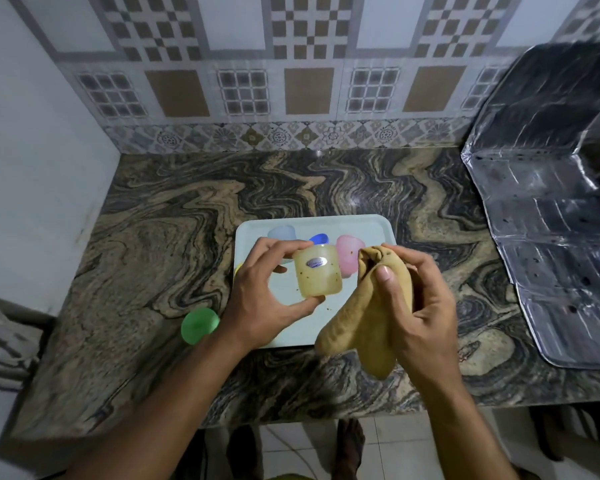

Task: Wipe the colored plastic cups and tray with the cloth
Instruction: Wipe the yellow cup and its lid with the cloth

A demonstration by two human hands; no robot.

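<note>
My left hand [267, 299] holds a pale yellow plastic cup [317, 271] above the white tray [361, 226]; the cup has dark specks and an oval sticker on its side. Just right of the cup, my right hand [416, 299] grips a bunched tan cloth [368, 327] that hangs down over the tray's front edge. On the tray behind my hands stand a pink cup [349, 252], a blue cup [318, 239] and a pale bluish cup [282, 233]. A green cup [200, 325] sits on the counter left of the tray. Crumbs dot the tray.
The tray rests on a swirled marble counter [174, 237] with a tiled wall behind and a white wall on the left. Crinkled foil sheeting [551, 237] covers the counter's right side. A yellow edge [238, 270] peeks out by my left hand. Below the counter edge is tiled floor.
</note>
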